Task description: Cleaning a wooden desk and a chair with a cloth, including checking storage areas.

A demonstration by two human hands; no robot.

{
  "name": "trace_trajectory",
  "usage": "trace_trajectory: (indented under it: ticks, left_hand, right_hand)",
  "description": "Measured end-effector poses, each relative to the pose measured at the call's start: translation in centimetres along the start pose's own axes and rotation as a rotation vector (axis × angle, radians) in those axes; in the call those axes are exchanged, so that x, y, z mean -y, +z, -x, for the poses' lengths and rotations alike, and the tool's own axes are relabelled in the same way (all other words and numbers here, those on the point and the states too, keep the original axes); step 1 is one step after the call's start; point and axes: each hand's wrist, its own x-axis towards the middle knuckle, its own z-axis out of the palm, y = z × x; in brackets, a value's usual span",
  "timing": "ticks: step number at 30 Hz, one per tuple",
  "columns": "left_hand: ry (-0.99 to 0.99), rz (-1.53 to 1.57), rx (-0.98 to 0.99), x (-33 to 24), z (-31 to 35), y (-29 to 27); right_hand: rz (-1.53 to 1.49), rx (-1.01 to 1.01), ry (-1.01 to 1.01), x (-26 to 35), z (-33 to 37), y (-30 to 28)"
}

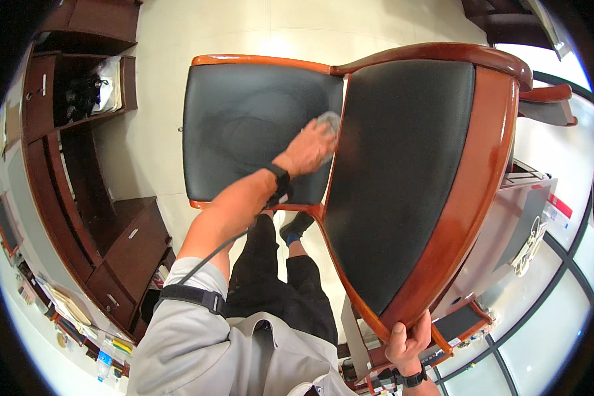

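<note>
A wooden chair with black padding fills the middle of the view, its seat [244,125] on the left and its tall backrest [402,152] on the right. My left hand [307,148] presses a grey cloth [330,120] onto the seat, close to the gap where seat and backrest meet. The hand is slightly blurred, its fingers bent over the cloth. Dull curved smears show across the seat. At the lower right, my right hand [408,343] is closed around the lower corner of the backrest's reddish-brown wooden frame [465,218].
Dark brown cabinets [135,237] line the left, one open shelf holding a black bag [79,96] and papers. To the right are a grey desk panel [488,231] with a white cable bundle [531,247] and another chair [548,105]. My shoe [297,226] stands beside the chair on pale floor tiles.
</note>
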Motion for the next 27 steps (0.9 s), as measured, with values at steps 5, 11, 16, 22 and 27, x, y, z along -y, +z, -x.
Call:
trace_trajectory:
  ticks: [5, 11, 16, 22, 27]
  left_hand:
    - [0.051, 0.044, 0.095, -6.5, 8.0, 2.9]
    - [-0.128, 0.042, 0.166, -10.9, 15.2, 2.5]
    - [-0.358, -0.058, 0.092, -8.7, 21.0, 0.0]
    - [-0.733, -0.112, -0.103, -5.9, 24.9, -5.4]
    - [-0.986, -0.216, -0.392, -1.7, 26.9, -6.8]
  right_hand:
    - [0.053, 0.043, -0.080, 0.8, -1.1, 0.0]
    - [-0.051, 0.045, -0.133, 1.7, -1.6, 0.2]
    - [-0.103, 0.011, -0.162, 1.1, -1.5, 0.6]
    - [-0.076, -0.014, -0.200, 0.2, -1.5, 0.8]
    - [-0.146, -0.042, -0.130, 0.5, -1.5, 1.1]
